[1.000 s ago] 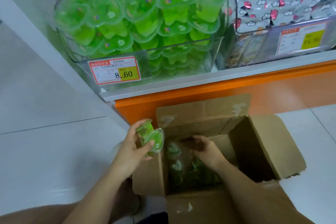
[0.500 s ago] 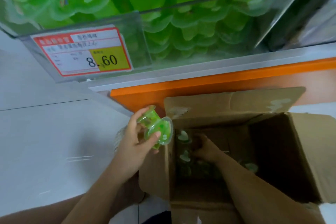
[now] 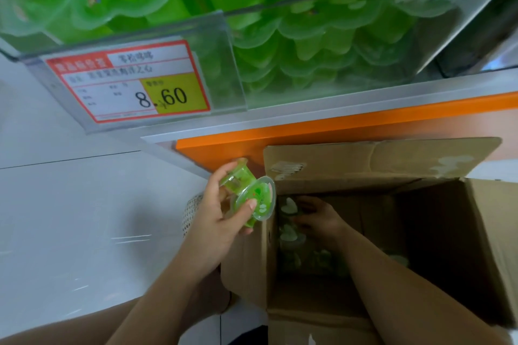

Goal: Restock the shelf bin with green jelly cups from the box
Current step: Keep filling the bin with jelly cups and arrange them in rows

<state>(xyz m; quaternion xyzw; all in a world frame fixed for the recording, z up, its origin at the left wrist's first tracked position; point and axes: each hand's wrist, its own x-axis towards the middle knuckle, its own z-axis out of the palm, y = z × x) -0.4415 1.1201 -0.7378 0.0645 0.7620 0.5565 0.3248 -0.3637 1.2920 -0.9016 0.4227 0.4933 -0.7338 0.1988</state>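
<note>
**Barely moved: view nudged closer to shelf, hands hold position**

Left hand point(image 3: 215, 221) sits in the same spot as half a second ago, just left of box point(image 3: 378, 159), clamped on two cups point(image 3: 249, 196) with thumb across one lid. Right hand point(image 3: 319, 218) is down inside box, fingers at loose cups point(image 3: 288, 232) by left wall; too dim to tell its grip. Hands apart. Bin point(image 3: 280, 98) above is packed green, tag point(image 3: 131, 84) on front.

Matt cardboard box point(image 3: 378, 159), glossy plastic cups point(image 3: 246, 190)
</note>
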